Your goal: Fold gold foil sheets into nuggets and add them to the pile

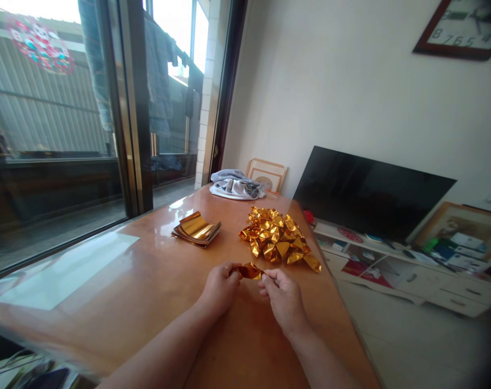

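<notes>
Gold foil fills the middle of your view: a small crumpled piece of shiny gold foil paper sits pinched between your two hands just above the glossy orange-brown wooden table. Your left hand grips its left end with fingers curled in tight, and your right hand holds the right end between thumb and fingertips, so both hands are closed narrowly on the same piece. Your forearms run in from the bottom edge, resting on or just over the tabletop.

Just beyond your hands, a little to the right, lies a heap of folded gold foil shapes, spreading toward the table's right edge. To the left of that heap, apart from it, a small stack of flat gold foil sheets sits with its top sheet curling upward. At the far end of the table a bundled grey and white cloth lies near the wall, with a pale wooden picture frame leaning behind it.

Off the table to your right, a dark flat television screen stands on a low white cabinet cluttered with small items. On your left, a dark-framed sliding glass door runs alongside the table, and a wall clock hangs at upper right.
</notes>
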Available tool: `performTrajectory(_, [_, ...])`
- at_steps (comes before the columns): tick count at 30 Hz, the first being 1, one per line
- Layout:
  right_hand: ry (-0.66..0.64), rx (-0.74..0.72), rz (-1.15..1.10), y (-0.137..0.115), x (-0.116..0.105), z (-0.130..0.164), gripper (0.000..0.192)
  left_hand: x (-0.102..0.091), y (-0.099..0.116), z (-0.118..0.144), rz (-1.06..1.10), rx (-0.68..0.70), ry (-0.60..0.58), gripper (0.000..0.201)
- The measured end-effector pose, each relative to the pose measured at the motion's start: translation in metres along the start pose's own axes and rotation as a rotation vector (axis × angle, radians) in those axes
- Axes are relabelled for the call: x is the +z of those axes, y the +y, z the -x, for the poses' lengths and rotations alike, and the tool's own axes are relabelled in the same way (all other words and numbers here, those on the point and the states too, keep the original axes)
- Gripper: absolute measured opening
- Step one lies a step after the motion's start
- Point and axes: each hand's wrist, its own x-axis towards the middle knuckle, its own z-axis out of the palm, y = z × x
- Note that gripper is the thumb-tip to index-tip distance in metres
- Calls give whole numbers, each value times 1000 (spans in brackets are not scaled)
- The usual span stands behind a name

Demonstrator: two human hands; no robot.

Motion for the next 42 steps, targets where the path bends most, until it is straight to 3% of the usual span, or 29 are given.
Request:
performTrajectory(16, [-8,17,42,2,-3,-4,36,1,-2,-1,42,-21,5,35])
performTrajectory(27, [-43,-62,136,4,-2,-1,33,0,-4,-1,-53,11,-7,37])
performTrajectory(42, [14,53,95,4,-6,-7,29,0,1,-1,174,-100,39,40])
